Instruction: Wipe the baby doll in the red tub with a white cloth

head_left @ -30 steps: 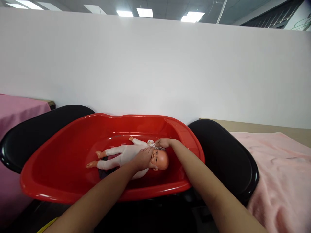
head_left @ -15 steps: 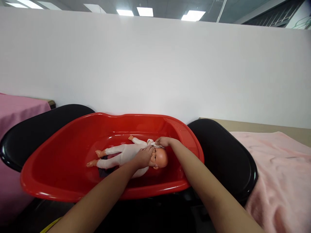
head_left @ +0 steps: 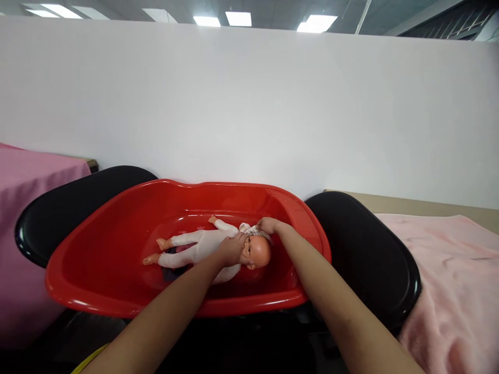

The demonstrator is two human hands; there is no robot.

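Note:
A baby doll [head_left: 210, 245] in a white long-sleeved suit lies face up in a red baby bathtub [head_left: 101, 280], its bare head [head_left: 260, 251] toward the right end. My left hand [head_left: 233, 248] is closed at the doll's chin and neck, its fingertips beside a small white patterned cloth [head_left: 251, 230]; what they grip is hidden. Beyond the head, my right hand [head_left: 268, 225] pinches the edge of that cloth, which lies along the doll's far cheek. Dark fabric [head_left: 171, 274] shows under the doll's legs.
Black padded seats or boards stand beside the tub, one on the left [head_left: 78, 213] and one on the right [head_left: 362, 249]. A pink cover [head_left: 39, 208] hangs at far left; a pale pink blanket [head_left: 456, 275] lies at right. A white partition [head_left: 234, 104] rises behind.
The view has shifted slightly, moving the scene a little to the right. My right hand has drawn the cloth slightly farther around the doll's head; my left hand stays at the chin.

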